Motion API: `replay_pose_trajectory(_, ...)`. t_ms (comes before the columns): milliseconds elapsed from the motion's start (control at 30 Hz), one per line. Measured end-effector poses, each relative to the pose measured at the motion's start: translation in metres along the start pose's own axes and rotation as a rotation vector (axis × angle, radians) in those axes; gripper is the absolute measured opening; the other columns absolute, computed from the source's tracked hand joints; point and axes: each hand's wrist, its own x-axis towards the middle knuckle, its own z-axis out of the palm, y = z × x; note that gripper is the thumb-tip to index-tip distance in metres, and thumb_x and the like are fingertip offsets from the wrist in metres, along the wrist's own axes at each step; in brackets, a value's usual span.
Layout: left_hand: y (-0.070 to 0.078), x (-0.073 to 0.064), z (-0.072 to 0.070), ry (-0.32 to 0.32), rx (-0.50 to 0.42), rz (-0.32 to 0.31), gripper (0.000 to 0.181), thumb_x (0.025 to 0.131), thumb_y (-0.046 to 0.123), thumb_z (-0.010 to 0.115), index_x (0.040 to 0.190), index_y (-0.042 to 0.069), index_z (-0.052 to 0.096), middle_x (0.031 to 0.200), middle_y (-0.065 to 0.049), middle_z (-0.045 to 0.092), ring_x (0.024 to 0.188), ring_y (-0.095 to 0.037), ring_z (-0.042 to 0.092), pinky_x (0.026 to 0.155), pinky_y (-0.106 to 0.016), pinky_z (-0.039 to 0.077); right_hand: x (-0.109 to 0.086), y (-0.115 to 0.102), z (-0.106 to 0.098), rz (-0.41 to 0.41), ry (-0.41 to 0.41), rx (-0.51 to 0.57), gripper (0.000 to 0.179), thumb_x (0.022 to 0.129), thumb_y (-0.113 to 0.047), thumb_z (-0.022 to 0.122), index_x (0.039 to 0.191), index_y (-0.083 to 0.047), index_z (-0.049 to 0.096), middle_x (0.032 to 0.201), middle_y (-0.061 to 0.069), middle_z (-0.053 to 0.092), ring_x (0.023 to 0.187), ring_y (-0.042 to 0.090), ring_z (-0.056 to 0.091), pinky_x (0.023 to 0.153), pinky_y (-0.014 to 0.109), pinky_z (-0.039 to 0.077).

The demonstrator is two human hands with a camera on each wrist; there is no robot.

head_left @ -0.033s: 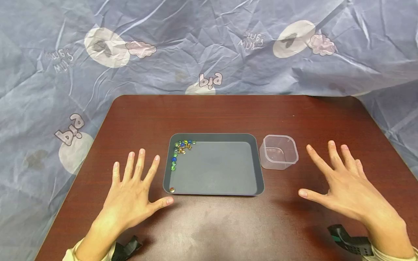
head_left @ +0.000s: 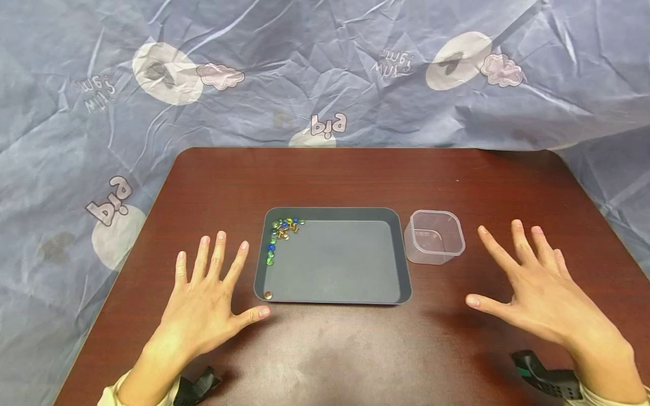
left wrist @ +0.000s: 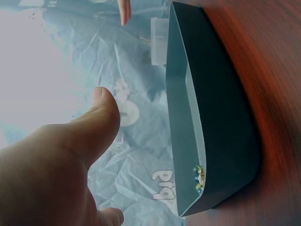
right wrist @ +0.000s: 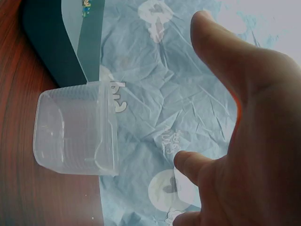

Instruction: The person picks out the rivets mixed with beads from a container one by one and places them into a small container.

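Nearest me, 2 black wrist units (head_left: pixel 550 379) sit by pale sleeves (head_left: pixel 113 396), 1 per arm. Ahead of them I have the left hand (head_left: pixel 200 307) and the right hand (head_left: pixel 543 296) spread wide, backs upward; on both, the grip is released and holds nothing. Between the hands, on the reddish-brown worktop (head_left: pixel 335 361), I see a grey tray (head_left: pixel 335 270). The left thumb is just beside its near-left corner, apart from it in my left wrist view. Inside that corner lies 1 small reddish piece (head_left: pixel 268 295). A clear plastic container (head_left: pixel 434 258) stands upright between the tray and the right hand; I cannot tell whether it touches the tray. Farther in, green and blue beads (head_left: pixel 271 247) line the tray's left wall and far-left corner, with small gold pieces (head_left: pixel 282 234) clustered there. Beyond the worktop hangs a creased blue-grey cloth (head_left: pixel 325 62) with printed lettering.
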Motion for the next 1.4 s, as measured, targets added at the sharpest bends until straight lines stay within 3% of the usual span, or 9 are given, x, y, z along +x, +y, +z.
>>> replay_pose_trajectory(333,-0.002,0.003,0.003,0.003,0.002,-0.001,0.109,0.080,0.084,0.048,0.159,0.014,0.022,0.163,-0.023,0.007,0.148,-0.045,0.005,0.111,-0.067,0.002,0.003,-0.002,0.002,-0.030,0.010,0.029,0.109,0.080,-0.055,0.075,0.161,-0.027,0.006,0.157,0.036,-0.002,0.143,0.055,-0.011,0.106,0.073,-0.004)
replay_pose_trajectory(533,-0.005,0.008,0.009,-0.002,-0.027,0.034,0.110,0.079,0.083,0.052,0.159,0.013,0.022,0.161,-0.025,0.014,0.145,-0.051,0.011,0.111,-0.068,0.009,0.008,-0.008,0.005,-0.068,0.022,0.074,0.107,0.081,-0.051,0.076,0.161,-0.027,0.008,0.159,0.031,-0.004,0.144,0.052,-0.010,0.111,0.066,-0.006)
replay_pose_trajectory(733,-0.010,0.018,0.021,-0.064,-0.136,0.037,0.110,0.079,0.077,0.059,0.160,0.016,0.016,0.159,-0.025,0.022,0.142,-0.051,0.023,0.111,-0.065,0.015,0.014,-0.015,0.005,-0.108,0.041,0.146,0.107,0.080,-0.046,0.079,0.161,-0.028,0.011,0.163,0.021,-0.001,0.146,0.049,-0.001,0.109,0.070,0.010)
replay_pose_trajectory(900,-0.012,0.019,0.032,-0.077,-0.196,0.086,0.112,0.080,0.072,0.064,0.160,0.014,0.012,0.158,-0.019,0.028,0.143,-0.039,0.031,0.113,-0.060,0.019,0.023,-0.021,0.007,-0.184,0.049,0.241,0.105,0.080,-0.038,0.081,0.160,-0.026,0.014,0.165,0.014,0.004,0.147,0.041,0.008,0.101,0.068,0.026)
replay_pose_trajectory(1033,-0.012,0.022,0.039,-0.045,-0.213,0.145,0.111,0.082,0.072,0.062,0.159,0.007,0.016,0.159,-0.013,0.029,0.143,-0.030,0.033,0.114,-0.056,0.023,0.026,-0.021,0.011,-0.243,0.079,0.263,0.103,0.080,-0.036,0.081,0.160,-0.022,0.017,0.164,0.013,0.010,0.145,0.040,0.016,0.094,0.059,0.033)
replay_pose_trajectory(1167,-0.012,0.024,0.046,-0.026,-0.229,0.159,0.109,0.083,0.070,0.063,0.157,0.001,0.020,0.157,-0.014,0.034,0.141,-0.029,0.037,0.113,-0.054,0.026,0.028,-0.019,0.016,-0.266,0.129,0.262,0.103,0.078,-0.035,0.083,0.159,-0.021,0.022,0.163,0.013,0.017,0.139,0.040,0.025,0.091,0.045,0.035)
replay_pose_trajectory(1333,-0.014,0.024,0.052,-0.024,-0.240,0.150,0.106,0.086,0.066,0.063,0.154,-0.004,0.023,0.148,-0.018,0.046,0.136,-0.030,0.045,0.110,-0.055,0.030,0.035,-0.017,0.021,-0.336,0.203,0.265,0.097,0.080,-0.037,0.082,0.158,-0.015,0.027,0.159,0.016,0.027,0.134,0.038,0.032,0.101,0.016,0.024)
replay_pose_trajectory(1400,-0.015,0.024,0.054,-0.027,-0.239,0.154,0.105,0.086,0.066,0.062,0.153,-0.005,0.025,0.147,-0.018,0.047,0.135,-0.030,0.046,0.109,-0.055,0.032,0.038,-0.016,0.023,-0.365,0.229,0.269,0.094,0.083,-0.040,0.079,0.157,-0.012,0.028,0.157,0.017,0.030,0.135,0.036,0.033,0.105,0.012,0.018)
